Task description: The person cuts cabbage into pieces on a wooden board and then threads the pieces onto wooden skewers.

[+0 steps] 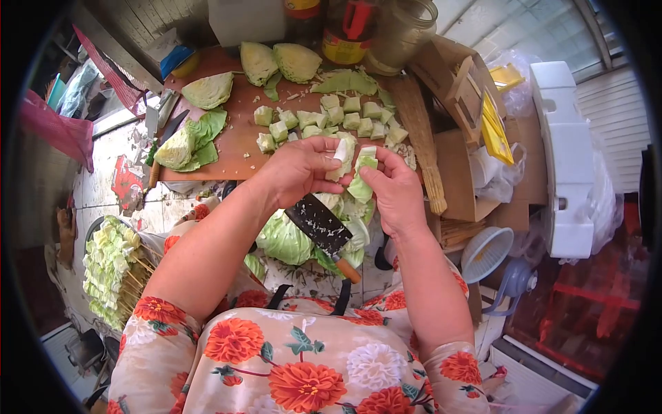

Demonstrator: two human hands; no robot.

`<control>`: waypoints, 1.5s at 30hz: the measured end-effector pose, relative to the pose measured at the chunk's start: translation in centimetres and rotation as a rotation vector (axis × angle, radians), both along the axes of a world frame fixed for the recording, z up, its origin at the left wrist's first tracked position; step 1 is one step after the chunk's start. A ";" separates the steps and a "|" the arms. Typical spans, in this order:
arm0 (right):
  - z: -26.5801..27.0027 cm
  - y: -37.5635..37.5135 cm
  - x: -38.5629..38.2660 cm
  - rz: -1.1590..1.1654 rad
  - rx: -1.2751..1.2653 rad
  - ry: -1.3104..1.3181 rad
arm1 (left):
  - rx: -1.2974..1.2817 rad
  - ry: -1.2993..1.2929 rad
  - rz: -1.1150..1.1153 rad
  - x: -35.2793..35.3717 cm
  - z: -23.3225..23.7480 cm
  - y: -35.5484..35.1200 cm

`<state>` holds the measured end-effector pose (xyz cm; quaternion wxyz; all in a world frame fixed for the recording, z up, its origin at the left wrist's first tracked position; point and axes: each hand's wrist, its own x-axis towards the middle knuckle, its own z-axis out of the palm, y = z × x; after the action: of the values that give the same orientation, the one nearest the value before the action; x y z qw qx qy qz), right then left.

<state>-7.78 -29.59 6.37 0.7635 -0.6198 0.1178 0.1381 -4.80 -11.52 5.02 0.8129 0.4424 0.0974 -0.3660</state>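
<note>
My left hand [298, 169] pinches a pale cabbage piece [344, 150] between thumb and fingers. Close beside it, my right hand [398, 190] grips a greener strip of cabbage leaf [361, 181], thumb on top. Both hands are over the near edge of a brown cutting board [238, 138]. Chunks of cut cabbage [332, 116] lie on the board just beyond my fingers. Below my hands, a dark cleaver [318, 225] with a wooden handle rests across cabbage heads [284, 238], its blade speckled with scraps.
Cabbage wedges [296, 63] lie at the board's back and left, near a knife [154, 172]. Bottles and a glass jar [403, 34] stand behind. Skewered cabbage [107, 265] is piled at left. Right are a cardboard box [458, 165], white foam [562, 159] and a basket [487, 254].
</note>
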 end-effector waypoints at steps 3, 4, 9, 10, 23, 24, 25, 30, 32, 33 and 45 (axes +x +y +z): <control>0.1 -0.2 0.1 -0.016 0.004 -0.002 | -0.009 -0.003 -0.006 -0.1 0.0 -0.1; 0.2 -0.2 0.1 -0.024 0.001 -0.005 | -0.012 -0.002 -0.004 -0.2 -0.1 -0.1; 0.5 -0.1 0.1 -0.029 -0.002 -0.005 | -0.042 -0.042 0.004 -1.0 -0.7 0.2; 0.6 0.0 0.1 -0.045 -0.003 -0.007 | -0.074 -0.054 -0.016 -1.1 -0.8 0.3; 0.0 -0.4 0.2 0.020 -0.068 0.057 | 0.081 -0.097 -0.103 -1.6 -0.1 -0.2; 0.7 -0.5 0.2 0.020 -0.038 0.068 | 0.052 -0.066 -0.085 -1.5 -0.1 -0.1; 1.2 -0.6 0.2 0.019 -0.008 0.080 | 0.024 -0.035 -0.069 -1.5 -0.2 0.0; 1.6 -1.5 0.1 0.073 -0.119 -0.136 | -0.217 0.026 -0.023 -0.9 -0.9 0.5; 1.5 -1.7 -0.1 0.103 -0.213 -0.344 | -0.269 0.057 -0.021 -0.8 -0.9 0.6; 1.9 -1.6 -0.1 0.170 -0.386 -0.534 | -0.319 0.058 -0.055 -0.8 -0.9 0.7; 1.6 -2.5 -0.1 0.215 -0.585 -0.490 | -0.048 0.094 0.041 -0.2 0.7 1.6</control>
<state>-7.84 -32.05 8.01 0.5412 -0.8347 -0.0990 0.0262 -5.03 -9.88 5.71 0.8252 0.4029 0.1354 -0.3719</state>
